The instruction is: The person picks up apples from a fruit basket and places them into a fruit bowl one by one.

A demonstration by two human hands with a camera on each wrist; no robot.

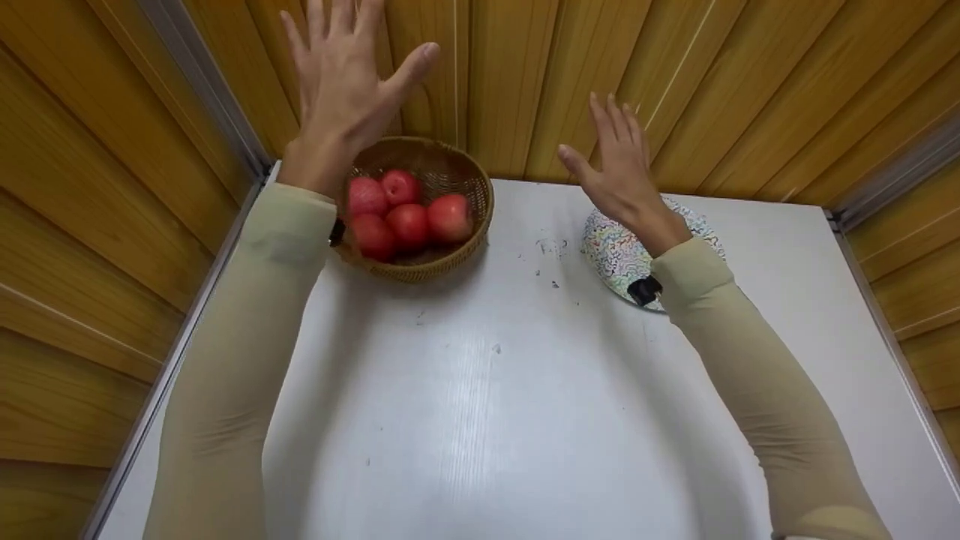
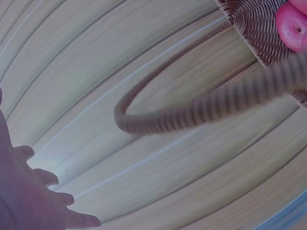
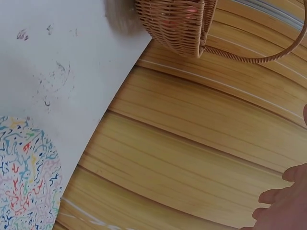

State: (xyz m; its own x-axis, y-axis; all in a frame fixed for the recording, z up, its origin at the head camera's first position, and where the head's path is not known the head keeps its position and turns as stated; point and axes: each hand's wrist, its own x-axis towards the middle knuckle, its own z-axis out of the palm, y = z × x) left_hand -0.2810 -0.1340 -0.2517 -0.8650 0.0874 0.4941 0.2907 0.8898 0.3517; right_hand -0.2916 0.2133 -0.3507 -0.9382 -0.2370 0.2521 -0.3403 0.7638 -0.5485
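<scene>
My left hand (image 1: 341, 94) is raised with its fingers straight and spread, holding nothing, just up and left of a woven basket (image 1: 486, 206). Several red apples (image 1: 409, 225) lie inside that basket. Its arched handle (image 2: 201, 110) shows in the left wrist view, apart from the hand's fingers at the lower left. My right hand (image 1: 621, 172) is also raised, fingers extended and nothing in them. Below and behind the right wrist lies a round plate-like thing (image 1: 611, 251) covered in multicoloured squiggles, partly hidden by the forearm.
A white table (image 1: 465, 390) with small dark marks carries the basket and the squiggle-patterned thing. Yellow-brown wood-plank walls (image 1: 510, 90) rise at the back and both sides, with grey metal strips (image 1: 214, 82) at the corners.
</scene>
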